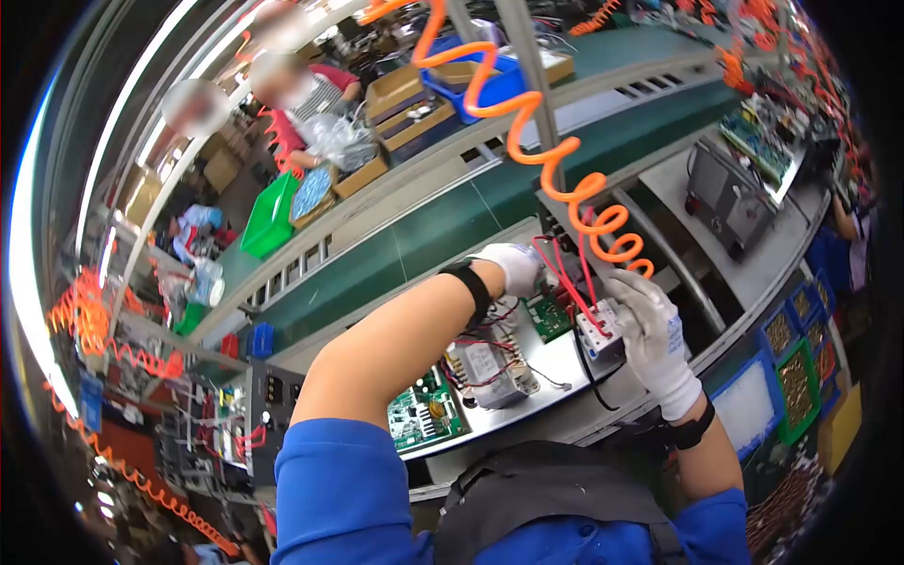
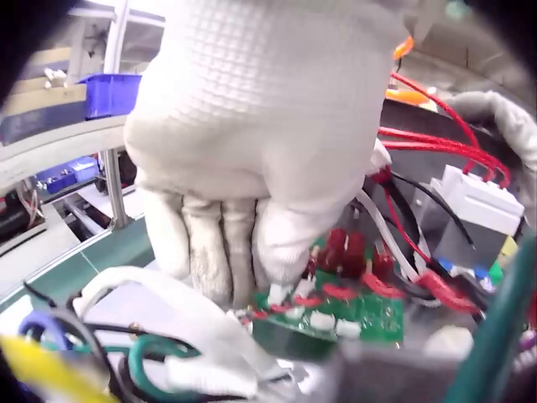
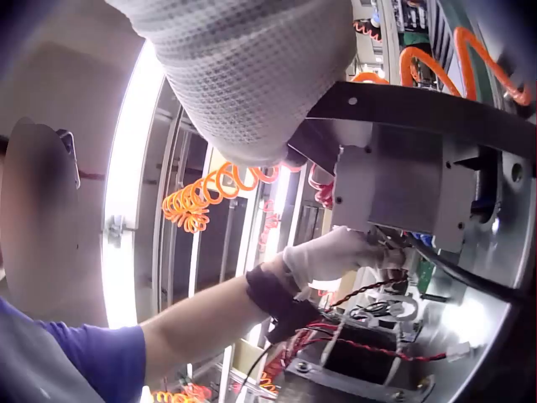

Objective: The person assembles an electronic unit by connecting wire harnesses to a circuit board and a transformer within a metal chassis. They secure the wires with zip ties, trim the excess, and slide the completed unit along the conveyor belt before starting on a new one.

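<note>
My gloved left hand point(image 1: 513, 268) reaches to the far side of an open metal chassis. In the left wrist view its fingers point(image 2: 210, 260) point down at a small green circuit board point(image 2: 377, 315) with red parts; the fingertips are hidden, and I cannot tell whether they pinch anything. My gloved right hand point(image 1: 650, 334) lies with extended fingers beside a white breaker-like block point(image 1: 595, 331), into which red wires point(image 1: 565, 278) run. In the right wrist view, that hand overlaps a dark metal bracket point(image 3: 419, 122).
On the chassis, a boxy wired component point(image 1: 485, 372) and a larger green circuit board point(image 1: 424, 414) sit nearer my body. An orange coiled hose point(image 1: 574, 179) hangs over the work. Screw bins point(image 1: 796, 386) stand at right; a green conveyor point(image 1: 405, 254) runs behind. People are across the line.
</note>
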A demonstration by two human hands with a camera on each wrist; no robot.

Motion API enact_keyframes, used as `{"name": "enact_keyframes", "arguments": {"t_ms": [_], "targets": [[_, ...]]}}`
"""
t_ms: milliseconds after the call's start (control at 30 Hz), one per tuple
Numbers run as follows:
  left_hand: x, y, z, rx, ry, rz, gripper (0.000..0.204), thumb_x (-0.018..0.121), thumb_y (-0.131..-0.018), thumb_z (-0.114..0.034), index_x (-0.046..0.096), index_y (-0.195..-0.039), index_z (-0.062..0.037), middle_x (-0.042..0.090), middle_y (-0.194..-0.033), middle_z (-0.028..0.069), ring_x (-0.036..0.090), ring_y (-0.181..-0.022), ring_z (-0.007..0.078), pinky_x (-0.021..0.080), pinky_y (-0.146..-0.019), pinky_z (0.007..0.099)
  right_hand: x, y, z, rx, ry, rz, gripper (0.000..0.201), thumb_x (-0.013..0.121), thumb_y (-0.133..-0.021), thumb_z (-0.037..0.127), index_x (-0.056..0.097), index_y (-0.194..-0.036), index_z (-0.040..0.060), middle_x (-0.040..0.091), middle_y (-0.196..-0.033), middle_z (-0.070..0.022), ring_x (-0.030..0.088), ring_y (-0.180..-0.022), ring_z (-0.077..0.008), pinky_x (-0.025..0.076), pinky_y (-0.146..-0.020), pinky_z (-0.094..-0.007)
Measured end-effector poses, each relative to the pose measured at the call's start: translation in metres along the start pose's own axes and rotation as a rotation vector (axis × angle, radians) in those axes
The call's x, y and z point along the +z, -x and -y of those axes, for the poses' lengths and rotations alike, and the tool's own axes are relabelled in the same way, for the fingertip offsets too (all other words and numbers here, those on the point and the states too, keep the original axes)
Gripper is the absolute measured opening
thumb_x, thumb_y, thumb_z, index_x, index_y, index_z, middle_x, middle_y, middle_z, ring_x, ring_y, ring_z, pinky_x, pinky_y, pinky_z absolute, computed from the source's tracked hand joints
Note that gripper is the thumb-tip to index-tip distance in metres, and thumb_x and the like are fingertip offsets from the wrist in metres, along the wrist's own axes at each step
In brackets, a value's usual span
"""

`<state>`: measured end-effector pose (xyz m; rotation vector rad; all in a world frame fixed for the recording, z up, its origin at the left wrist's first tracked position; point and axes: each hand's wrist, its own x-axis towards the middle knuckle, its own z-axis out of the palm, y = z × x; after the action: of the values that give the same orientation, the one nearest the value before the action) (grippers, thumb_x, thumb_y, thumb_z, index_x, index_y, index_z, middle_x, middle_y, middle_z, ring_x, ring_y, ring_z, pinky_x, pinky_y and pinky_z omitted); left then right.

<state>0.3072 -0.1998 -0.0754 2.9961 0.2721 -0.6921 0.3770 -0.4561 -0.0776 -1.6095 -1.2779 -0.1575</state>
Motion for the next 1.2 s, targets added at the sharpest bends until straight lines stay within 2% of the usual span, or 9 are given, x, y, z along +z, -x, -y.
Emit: {"name": "enact_keyframes", "arguments": {"t_ms": [200,300,500,567,633,833,1067,1133,1200], "targets": [[-0.055,0.162,0.022,-0.144,0.434,-0.605,0.036,0.054,-0.091,-0.034,0.065,-0.095,0.0001,0.066,-0.085,0.0203,0.065,-0.081,0.0326,0.049,-0.074,0.0411,-0.003,0.009,0.018,0.000,0.250,-0.011,0.037,0.058,-0.081,0.007,0.060,-0.116,-0.0050,0.058,-0.120,-0.0217,0.051,-0.118,-0.0358,0.039,-0.101,-0.0418],[-0.002,0.239,0.027,-0.450,0.720,-0.368,0.053,0.053,-0.093,-0.048,0.064,-0.078,0.0013,0.064,-0.070,0.0174,0.064,-0.065,0.0219,0.049,-0.061,0.0341,0.004,-0.002,0.074,-0.213,0.100,0.126,0.045,0.065,-0.077,0.014,0.058,-0.119,-0.0023,0.057,-0.120,-0.0210,0.054,-0.114,-0.0357,0.041,-0.098,-0.0424],[0.077,0.219,-0.001,-0.192,0.818,-0.399,0.065,0.050,-0.093,-0.055,0.051,-0.119,0.0043,0.063,-0.104,0.0210,0.063,-0.095,0.0343,0.048,-0.081,0.0398,0.137,-0.040,0.064,-0.307,0.096,0.545,0.043,0.070,-0.079,0.024,0.061,-0.113,-0.0007,0.063,-0.105,-0.0196,0.061,-0.098,-0.0354,0.049,-0.084,-0.0420],[0.086,0.204,-0.005,0.062,1.326,-0.615,0.053,0.054,-0.094,-0.044,0.052,-0.119,0.0025,0.062,-0.105,0.0139,0.060,-0.094,0.0231,0.048,-0.080,0.0364,0.154,-0.051,0.051,0.316,-0.348,0.845,0.044,0.069,-0.081,0.018,0.057,-0.120,0.0003,0.060,-0.114,-0.0177,0.060,-0.106,-0.0287,0.048,-0.089,-0.0329],[0.069,0.226,-0.017,-0.024,1.414,-0.496,0.047,0.059,-0.091,-0.029,0.048,-0.126,0.0014,0.058,-0.108,0.0096,0.053,-0.102,0.0163,0.044,-0.092,0.0324,0.156,-0.047,0.055,0.061,-0.193,0.575,0.015,0.067,-0.080,0.011,0.065,-0.088,-0.0013,0.063,-0.089,-0.0126,0.064,-0.082,-0.0227,0.050,-0.073,-0.0334],[0.131,0.250,-0.065,0.098,0.773,-0.675,0.071,0.068,-0.083,-0.030,0.038,-0.141,-0.0027,0.039,-0.136,0.0335,0.044,-0.122,0.0462,0.036,-0.105,0.0448,0.063,0.015,0.108,-0.269,-0.039,0.678,0.021,0.068,-0.072,0.014,0.064,-0.091,0.0053,0.060,-0.084,-0.0101,0.059,-0.088,-0.0313,0.042,-0.088,-0.0450],[0.118,0.252,-0.073,0.097,0.590,-0.644,0.053,0.069,-0.075,-0.017,0.055,-0.126,-0.0155,0.044,-0.123,0.0309,0.058,-0.097,0.0417,0.049,-0.083,0.0481,0.027,0.117,0.023,-0.317,0.278,1.156,0.022,0.068,-0.075,0.024,0.068,-0.093,0.0117,0.064,-0.093,-0.0109,0.061,-0.092,-0.0267,0.042,-0.092,-0.0461],[0.093,0.254,-0.060,0.037,0.673,-0.659,0.051,0.070,-0.074,-0.011,0.056,-0.123,-0.0072,0.040,-0.133,0.0371,0.045,-0.124,0.0491,0.041,-0.101,0.0457,0.011,0.133,-0.006,-0.380,0.299,1.189,0.023,0.067,-0.076,0.024,0.069,-0.095,0.0113,0.066,-0.094,-0.0110,0.063,-0.090,-0.0267,0.044,-0.090,-0.0465],[0.082,0.247,-0.032,0.019,0.540,-0.848,0.040,0.068,-0.078,-0.010,0.057,-0.116,-0.0052,0.053,-0.126,0.0270,0.051,-0.121,0.0401,0.044,-0.099,0.0425,0.000,0.132,-0.019,0.064,-0.046,1.484,0.028,0.065,-0.079,0.020,0.068,-0.104,0.0077,0.068,-0.095,-0.0118,0.065,-0.088,-0.0271,0.049,-0.084,-0.0449]]}}
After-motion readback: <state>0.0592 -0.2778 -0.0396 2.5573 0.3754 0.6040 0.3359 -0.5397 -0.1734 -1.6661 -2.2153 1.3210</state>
